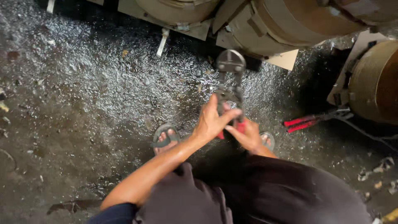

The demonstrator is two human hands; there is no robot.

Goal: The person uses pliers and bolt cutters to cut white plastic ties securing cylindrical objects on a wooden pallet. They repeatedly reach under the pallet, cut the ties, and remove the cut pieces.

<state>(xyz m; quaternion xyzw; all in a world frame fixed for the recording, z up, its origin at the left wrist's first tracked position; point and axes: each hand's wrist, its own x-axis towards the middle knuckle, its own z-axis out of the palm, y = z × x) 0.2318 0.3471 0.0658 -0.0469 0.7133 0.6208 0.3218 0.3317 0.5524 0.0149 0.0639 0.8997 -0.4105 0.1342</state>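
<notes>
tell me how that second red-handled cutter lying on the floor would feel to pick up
The red-handled cutter on the floor looks all metal with long handles, so probably stiff and heavy for its size. The dark head end likely outweighs the handles, so it may dip there. The floor glistens as if wet or oily, so the grips may be slippery.

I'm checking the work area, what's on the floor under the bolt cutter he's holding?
Under the bolt cutter, held by the left hand and right hand, lies wet, glistening floor with small scraps. The patch directly beneath the hands is covered.
</notes>
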